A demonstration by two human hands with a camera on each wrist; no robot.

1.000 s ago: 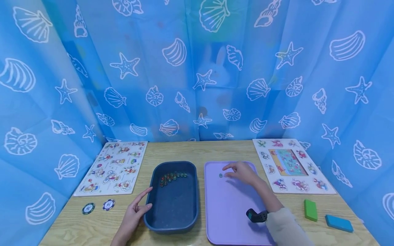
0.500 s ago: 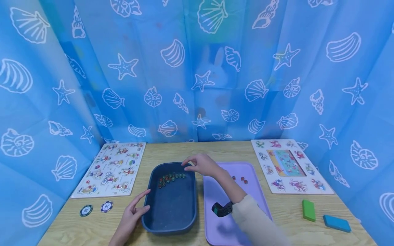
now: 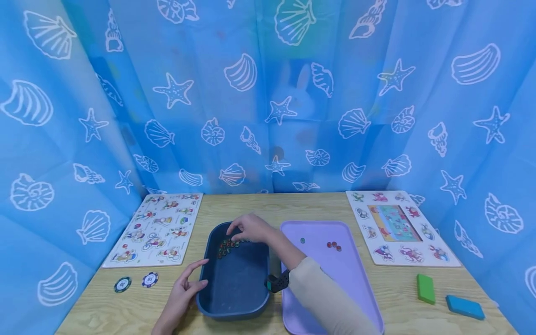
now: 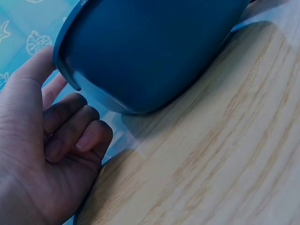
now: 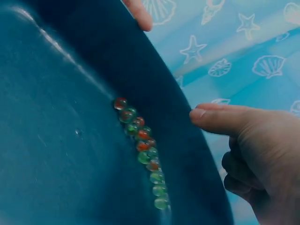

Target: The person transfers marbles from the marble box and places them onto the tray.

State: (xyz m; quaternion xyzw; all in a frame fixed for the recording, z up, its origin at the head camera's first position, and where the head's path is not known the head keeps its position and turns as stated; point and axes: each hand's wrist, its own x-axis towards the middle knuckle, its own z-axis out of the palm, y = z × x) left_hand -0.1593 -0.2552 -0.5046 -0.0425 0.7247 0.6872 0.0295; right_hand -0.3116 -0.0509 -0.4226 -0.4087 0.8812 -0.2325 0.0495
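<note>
My left hand (image 3: 182,288) rests thumb and index fingertip on the left rim of a deep dark blue bin (image 3: 238,284). In the left wrist view the thumb reaches over the bin's rim, while the other fingers are curled outside it. Glass marbles (image 5: 143,145), red-orange and green, lie in a band along the bin's far wall. Above them hovers my right hand (image 3: 253,229), thumb and index finger apart, with nothing seen between them. On the purple tray (image 3: 320,284) to the right sit a lone green marble (image 3: 302,240) and several red marbles (image 3: 334,245).
Picture puzzle boards stand at the back left (image 3: 157,228) and back right (image 3: 399,228). Two poker chips (image 3: 150,279) lie left of the bin. A green block (image 3: 425,289) and a blue block (image 3: 465,307) are at the right. A shell-print curtain (image 3: 268,116) encloses the table.
My right hand has moved left from beside the green marble on the tray to over the marbles in the bin. The tray's red marbles have come into view. The left hand stays put.
</note>
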